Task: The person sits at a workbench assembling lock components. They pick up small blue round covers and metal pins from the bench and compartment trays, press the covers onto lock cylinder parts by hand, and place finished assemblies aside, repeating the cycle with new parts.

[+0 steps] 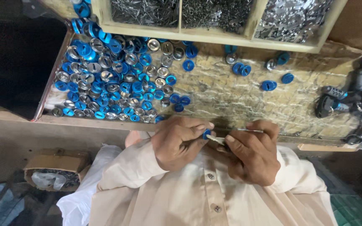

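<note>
My left hand (177,142) pinches a small blue round cap (206,134) between thumb and fingers, close to my chest. My right hand (250,157) grips a thin flat metal strip (216,139) whose tip touches the cap. Both hands meet just below the near edge of the workbench (239,100). A big heap of blue and silver round caps (114,79) lies on the bench's left part, above my left hand.
Several loose blue caps (269,85) lie scattered at the bench's middle and right. A wooden tray (214,35) with compartments of small metal parts runs along the back. Dark assembled pieces (357,104) pile at the right. A small box (55,171) sits low left.
</note>
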Action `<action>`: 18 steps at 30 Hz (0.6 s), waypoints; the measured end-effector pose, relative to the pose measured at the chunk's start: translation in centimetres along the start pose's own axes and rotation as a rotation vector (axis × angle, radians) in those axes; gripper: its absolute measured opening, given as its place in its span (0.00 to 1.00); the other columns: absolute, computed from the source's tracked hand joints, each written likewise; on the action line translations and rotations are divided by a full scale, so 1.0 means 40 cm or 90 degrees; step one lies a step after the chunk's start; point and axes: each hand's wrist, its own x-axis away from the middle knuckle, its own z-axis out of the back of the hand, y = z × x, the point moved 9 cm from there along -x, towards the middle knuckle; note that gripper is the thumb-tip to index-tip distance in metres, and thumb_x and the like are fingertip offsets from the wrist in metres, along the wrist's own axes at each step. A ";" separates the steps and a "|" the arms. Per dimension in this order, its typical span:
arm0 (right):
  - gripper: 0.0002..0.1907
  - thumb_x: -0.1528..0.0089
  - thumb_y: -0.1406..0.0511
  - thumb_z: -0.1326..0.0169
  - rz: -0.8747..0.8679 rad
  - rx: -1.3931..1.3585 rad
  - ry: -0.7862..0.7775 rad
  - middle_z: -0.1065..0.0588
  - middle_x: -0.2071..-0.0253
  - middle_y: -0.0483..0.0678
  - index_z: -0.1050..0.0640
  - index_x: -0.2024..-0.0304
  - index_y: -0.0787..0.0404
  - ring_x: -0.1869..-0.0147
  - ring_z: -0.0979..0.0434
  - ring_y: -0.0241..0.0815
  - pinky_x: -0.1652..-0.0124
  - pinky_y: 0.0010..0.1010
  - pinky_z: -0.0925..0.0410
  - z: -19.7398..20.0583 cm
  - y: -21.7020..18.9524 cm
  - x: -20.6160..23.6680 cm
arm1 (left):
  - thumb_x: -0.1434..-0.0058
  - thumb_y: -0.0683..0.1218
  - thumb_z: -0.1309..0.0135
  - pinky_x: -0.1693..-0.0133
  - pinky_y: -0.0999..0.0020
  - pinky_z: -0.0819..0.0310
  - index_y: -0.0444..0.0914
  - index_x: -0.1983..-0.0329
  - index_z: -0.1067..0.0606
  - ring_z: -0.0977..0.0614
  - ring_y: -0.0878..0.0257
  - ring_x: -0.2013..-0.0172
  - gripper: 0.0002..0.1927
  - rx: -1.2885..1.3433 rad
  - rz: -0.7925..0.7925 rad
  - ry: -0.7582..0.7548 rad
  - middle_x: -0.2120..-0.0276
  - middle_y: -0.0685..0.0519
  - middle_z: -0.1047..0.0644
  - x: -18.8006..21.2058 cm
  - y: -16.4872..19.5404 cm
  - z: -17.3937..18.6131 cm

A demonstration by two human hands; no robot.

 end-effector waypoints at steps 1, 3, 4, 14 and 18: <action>0.30 0.58 0.71 0.43 0.011 0.007 0.018 0.22 0.58 0.57 0.25 0.51 0.70 0.63 0.26 0.52 0.49 0.48 0.35 0.014 -0.003 -0.005 | 0.38 0.31 0.36 0.58 0.61 0.18 0.35 0.54 0.36 0.14 0.51 0.58 0.20 -0.016 -0.006 -0.007 0.55 0.41 0.19 0.002 0.002 -0.001; 0.27 0.55 0.73 0.43 0.030 0.007 0.015 0.22 0.59 0.57 0.25 0.52 0.71 0.64 0.27 0.49 0.50 0.48 0.33 0.032 -0.005 -0.023 | 0.41 0.30 0.36 0.58 0.62 0.18 0.35 0.53 0.34 0.14 0.50 0.59 0.20 -0.053 0.025 -0.074 0.55 0.41 0.19 0.006 -0.011 -0.021; 0.25 0.53 0.74 0.42 0.033 -0.007 -0.012 0.21 0.59 0.56 0.25 0.52 0.71 0.64 0.27 0.49 0.50 0.48 0.33 0.032 -0.004 -0.035 | 0.43 0.30 0.37 0.59 0.63 0.18 0.36 0.53 0.31 0.13 0.50 0.59 0.20 -0.073 0.072 -0.134 0.54 0.41 0.18 0.012 -0.029 -0.040; 0.29 0.45 0.65 0.29 0.021 0.100 0.106 0.23 0.59 0.61 0.28 0.49 0.74 0.65 0.27 0.50 0.53 0.47 0.34 -0.019 -0.025 0.004 | 0.38 0.31 0.36 0.56 0.59 0.20 0.28 0.53 0.28 0.16 0.48 0.56 0.14 -0.115 -0.021 -0.013 0.51 0.41 0.21 -0.001 0.017 -0.017; 0.27 0.45 0.68 0.32 -0.074 -0.001 0.068 0.23 0.59 0.57 0.29 0.48 0.72 0.65 0.27 0.50 0.52 0.48 0.35 -0.024 0.002 0.040 | 0.41 0.33 0.34 0.57 0.61 0.20 0.30 0.51 0.26 0.16 0.49 0.58 0.17 -0.156 0.040 -0.041 0.55 0.42 0.21 -0.012 0.022 -0.014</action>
